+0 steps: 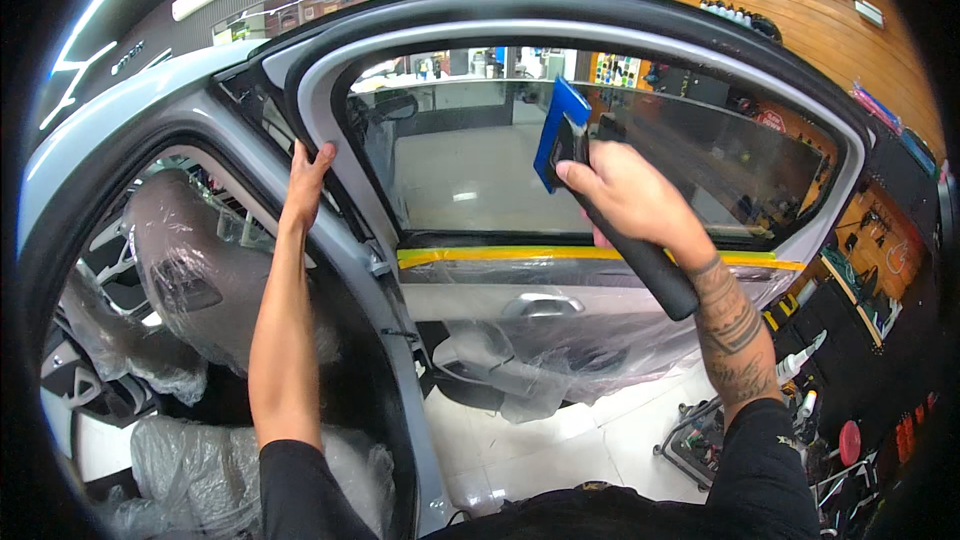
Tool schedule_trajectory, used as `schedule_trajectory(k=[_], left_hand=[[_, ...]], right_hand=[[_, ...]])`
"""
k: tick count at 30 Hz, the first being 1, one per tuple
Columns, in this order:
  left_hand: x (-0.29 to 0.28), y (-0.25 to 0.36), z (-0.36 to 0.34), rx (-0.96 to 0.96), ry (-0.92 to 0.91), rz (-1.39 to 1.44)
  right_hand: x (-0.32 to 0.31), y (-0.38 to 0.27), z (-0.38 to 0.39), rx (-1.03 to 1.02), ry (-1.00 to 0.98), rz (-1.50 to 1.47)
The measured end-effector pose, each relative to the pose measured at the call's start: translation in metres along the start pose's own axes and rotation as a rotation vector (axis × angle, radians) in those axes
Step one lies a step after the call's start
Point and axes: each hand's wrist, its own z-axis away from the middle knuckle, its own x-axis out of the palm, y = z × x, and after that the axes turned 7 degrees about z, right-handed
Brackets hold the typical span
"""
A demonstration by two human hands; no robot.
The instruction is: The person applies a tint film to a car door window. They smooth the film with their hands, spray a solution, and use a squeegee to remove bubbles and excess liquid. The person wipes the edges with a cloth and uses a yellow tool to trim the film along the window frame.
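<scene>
My right hand grips a squeegee with a long black handle and a blue blade, held in front of the car door's tinted window. Whether the blade touches the glass I cannot tell. My left hand grips the edge of the light door frame, left of the window. Yellow tape runs below the glass. Clear plastic sheeting covers much of the lower door and hangs around the silver inner handle.
Plastic-wrapped seats show through the car opening at left, beside the grey body pillar. A wheeled metal cart stands at lower right on the white tiled floor. A wall board with hanging tools is at right.
</scene>
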Motion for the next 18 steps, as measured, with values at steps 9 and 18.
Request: schedule_trajectory(k=[9,18], left_hand=[[-0.005,-0.022,-0.007,-0.098,-0.02,-0.209],[-0.069,-0.074,-0.04,-0.14,0.004,0.002]], right_hand=[[0.105,-0.074,-0.106,-0.306,-0.029,0.033],[-0.047,0.092,0.031,-0.42,0.183,0.522]])
